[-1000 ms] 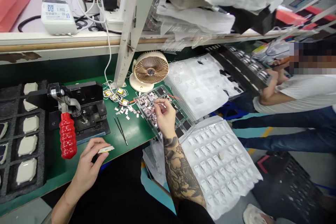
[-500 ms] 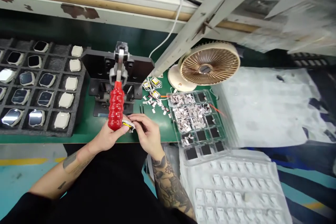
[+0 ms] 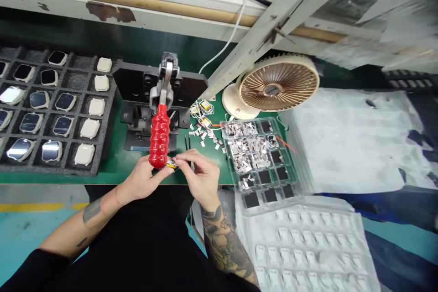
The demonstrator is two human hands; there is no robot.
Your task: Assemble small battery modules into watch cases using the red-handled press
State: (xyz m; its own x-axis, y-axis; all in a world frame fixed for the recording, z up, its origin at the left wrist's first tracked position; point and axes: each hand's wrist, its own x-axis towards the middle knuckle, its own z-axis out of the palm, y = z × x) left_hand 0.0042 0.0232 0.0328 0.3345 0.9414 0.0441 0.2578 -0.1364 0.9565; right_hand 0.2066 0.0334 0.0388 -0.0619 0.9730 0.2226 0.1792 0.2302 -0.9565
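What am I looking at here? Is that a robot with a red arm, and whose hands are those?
No robot here! A camera on a person's head looks down at their own bare hands. The left hand holds a small part with yellow on it, and the right hand has its fingertips at the part's edge. The red thing is a handle on a black metal tool standing on the green table. To the left, a dark tray holds watch-shaped pieces, some pale, some with shiny dark faces. To the right are a round fan and a clear tray with many tiny bits.
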